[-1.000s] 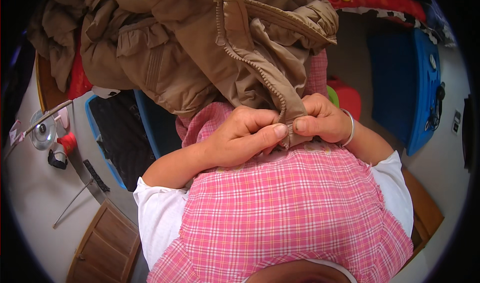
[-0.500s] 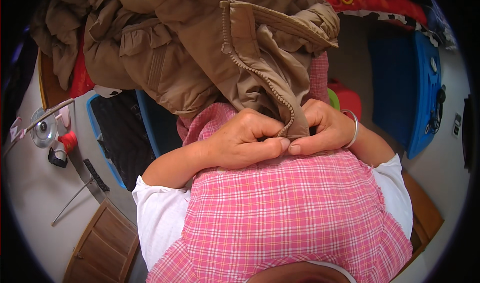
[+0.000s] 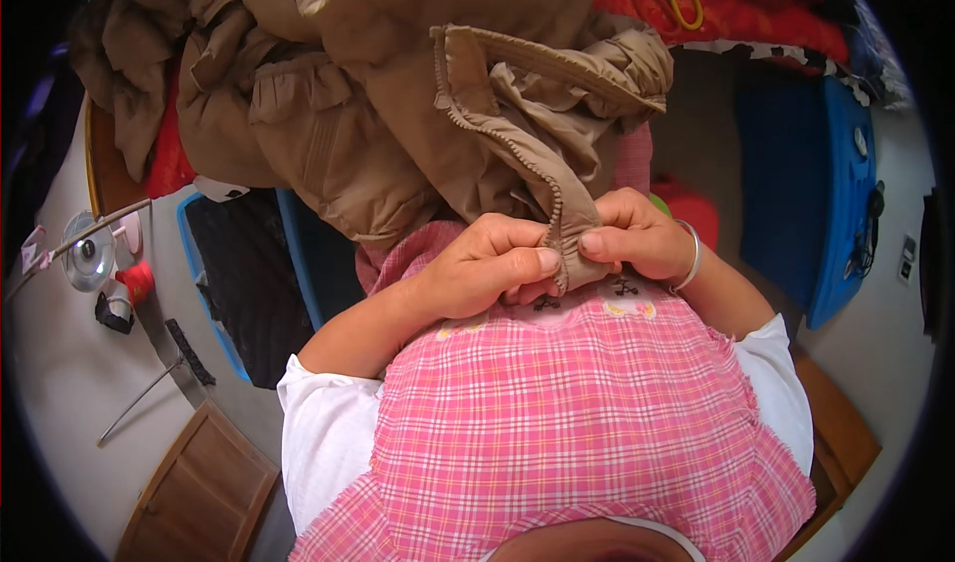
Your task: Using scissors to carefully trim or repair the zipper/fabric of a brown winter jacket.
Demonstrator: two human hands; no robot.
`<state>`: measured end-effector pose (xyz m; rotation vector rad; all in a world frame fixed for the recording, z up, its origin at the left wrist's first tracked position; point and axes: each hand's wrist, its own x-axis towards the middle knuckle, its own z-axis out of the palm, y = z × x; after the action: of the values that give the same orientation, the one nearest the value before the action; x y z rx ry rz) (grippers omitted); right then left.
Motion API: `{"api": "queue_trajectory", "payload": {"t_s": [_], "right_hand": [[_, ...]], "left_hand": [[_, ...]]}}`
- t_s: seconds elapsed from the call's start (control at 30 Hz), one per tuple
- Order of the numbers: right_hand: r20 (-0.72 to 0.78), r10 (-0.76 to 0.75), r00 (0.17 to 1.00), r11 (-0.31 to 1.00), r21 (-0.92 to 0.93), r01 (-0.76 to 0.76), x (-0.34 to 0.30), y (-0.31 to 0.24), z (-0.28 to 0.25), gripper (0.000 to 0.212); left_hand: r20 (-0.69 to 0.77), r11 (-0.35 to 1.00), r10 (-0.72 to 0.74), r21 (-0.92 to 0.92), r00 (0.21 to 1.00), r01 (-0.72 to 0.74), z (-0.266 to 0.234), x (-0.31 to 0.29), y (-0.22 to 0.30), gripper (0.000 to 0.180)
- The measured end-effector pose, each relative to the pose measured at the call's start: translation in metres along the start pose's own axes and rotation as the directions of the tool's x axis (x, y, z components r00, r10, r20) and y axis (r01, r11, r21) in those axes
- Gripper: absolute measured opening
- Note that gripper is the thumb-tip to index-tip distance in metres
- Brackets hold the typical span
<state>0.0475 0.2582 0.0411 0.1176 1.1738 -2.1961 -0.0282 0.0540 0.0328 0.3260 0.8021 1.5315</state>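
Note:
A large brown jacket [image 3: 388, 94] lies heaped over the far side and my lap. Its front edge, with a chunky zipper [image 3: 512, 152], runs toward me and ends between my hands. My left hand [image 3: 492, 264] pinches the zipper edge near its lower end, thumb on top. My right hand [image 3: 642, 239] grips the fabric beside it, thumb pressed on the cloth and a bangle at the wrist. Both thumbs lie close together with a short end of brown cloth poking out below them. Fingers underneath are partly hidden.
A pink checked apron [image 3: 567, 393] covers my front. To the left stand a blue bin [image 3: 249, 368] with dark cloth, a fan [image 3: 88, 251] and a wooden cabinet [image 3: 204, 482]. At right is a blue container [image 3: 831, 204]; red cloth [image 3: 736, 15] lies at the far right.
My hands have shifted slightly up the zipper edge, and the right thumb now presses on the cloth's face. More of the garment's end shows below the thumbs, and the apron's printed figures have come into view.

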Motion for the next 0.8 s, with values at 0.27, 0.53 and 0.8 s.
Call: {"api": "queue_trajectory", "payload": {"t_s": [0.27, 0.53, 0.8], "right_hand": [[-0.272, -0.376, 0.886, 0.807, -0.566, 0.169, 0.002, -0.034, -0.054, 0.019], [-0.106, -0.930, 0.352, -0.012, -0.948, -0.317, 0.024, -0.077, -0.216, 0.024], [-0.223, -0.875, 0.430, -0.044, -0.848, -0.529, 0.053, -0.068, -0.248, 0.030]], "left_hand": [[-0.091, 0.986, 0.080, 0.153, 0.993, -0.066, -0.001, 0.013, 0.000, 0.026], [-0.099, 0.969, 0.122, 0.228, 0.988, -0.097, 0.003, 0.015, 0.002, 0.025], [-0.187, 0.966, 0.147, 0.239, 0.971, -0.100, 0.002, 0.011, 0.001, 0.024]]}}
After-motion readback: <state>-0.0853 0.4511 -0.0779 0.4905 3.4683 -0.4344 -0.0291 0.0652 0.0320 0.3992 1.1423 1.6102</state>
